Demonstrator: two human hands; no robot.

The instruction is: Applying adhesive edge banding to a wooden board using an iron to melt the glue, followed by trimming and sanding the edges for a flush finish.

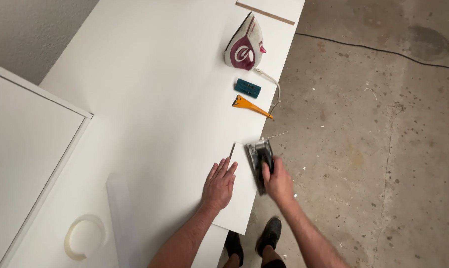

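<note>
We're looking down on a long white surface (150,89). On it, far end first: a thin wooden strip (264,13), an iron (244,43) standing upright, a small teal block (248,88), an orange scraper (251,105). Nearer us lies a white panel (239,198), and at the near left a roll of white edge tape (85,236).

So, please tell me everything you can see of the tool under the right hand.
The grey trimming tool looks like metal or plastic, oblong and partly blurred. It sits on the right edge of a white panel, its long side along that edge. The right hand grips its near end; a thin curled strip trails from its far end.
</note>
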